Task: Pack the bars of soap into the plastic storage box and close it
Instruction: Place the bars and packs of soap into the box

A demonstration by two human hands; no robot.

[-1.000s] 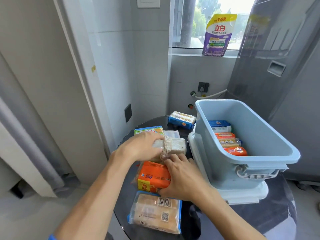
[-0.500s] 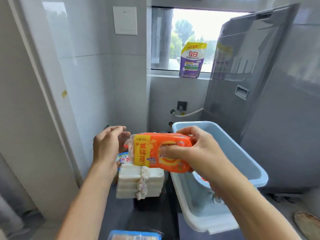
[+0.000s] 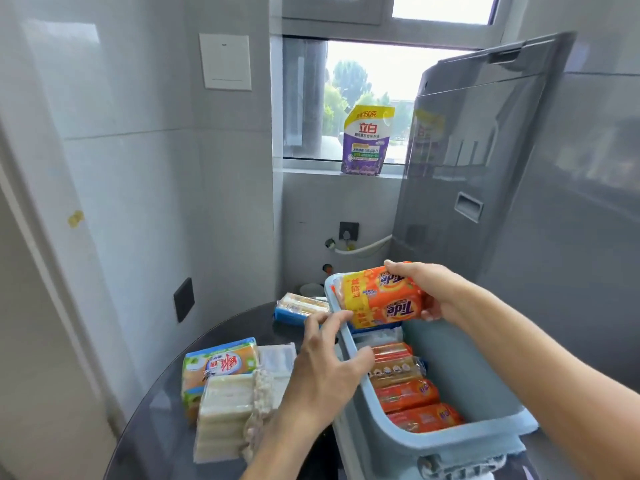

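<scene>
In the head view, the right hand (image 3: 424,289) is holding an orange soap pack (image 3: 382,297) over the far end of the pale blue storage box (image 3: 450,445), its fingers (image 3: 398,266) curling over the top edge and the thumb clamping the pack from below. The left hand (image 3: 325,372) is hovering over the near left rim of the box, fingers spread apart and relaxed, gripping nothing; one fingertip is reaching toward the lower corner of the pack, though whether it is touching cannot be told. Inside the box, several wrapped orange bars (image 3: 407,393) are lying in a row along the left wall, with a blue-wrapped bar (image 3: 377,329) showing just under the held pack. The box is sitting on the dark round tabletop (image 3: 166,393). To its left, a green and orange soap pack (image 3: 218,362) is lying beside a stack of white bars (image 3: 225,417) in clear wrap, the two touching. Farther back, a blue-edged soap pack (image 3: 301,306) is resting near the far corner of the box. On the windowsill, a purple detergent pouch (image 3: 365,142) is standing upright, next to the raised grey lid of a washing machine (image 3: 485,161).
</scene>
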